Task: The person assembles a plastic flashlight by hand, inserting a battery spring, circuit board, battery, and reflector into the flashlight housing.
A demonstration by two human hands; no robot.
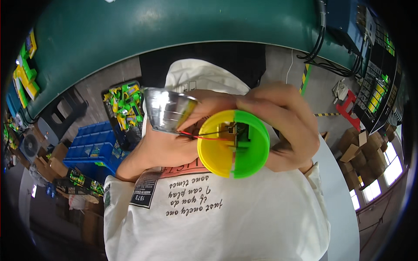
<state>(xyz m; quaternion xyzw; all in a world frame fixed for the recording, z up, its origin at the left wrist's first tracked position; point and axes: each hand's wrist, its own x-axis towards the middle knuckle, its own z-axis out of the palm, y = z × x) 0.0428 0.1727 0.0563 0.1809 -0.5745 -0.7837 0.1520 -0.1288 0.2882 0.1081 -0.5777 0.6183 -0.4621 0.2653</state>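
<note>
In front of my chest is a flashlight housing [251, 167], a round open plastic shell, half yellow and half green. My right hand [295, 126] is closed around its green side. My left hand [167, 150] is closed at the yellow side, with a shiny silver reflector [167, 109] held between its thumb and forefinger. A red wire [190, 135] and a dark one run from the reflector into the housing, where small metal and dark parts show. The fingertips behind the housing are hidden.
A green table [174, 26] curves across the far side. On the left stand a dark crate of green and yellow pieces [124, 104] and a blue crate [89, 143]. Black cables [320, 45] hang at the far right, above a red stand [347, 111]. Cardboard boxes [363, 152] are stacked right.
</note>
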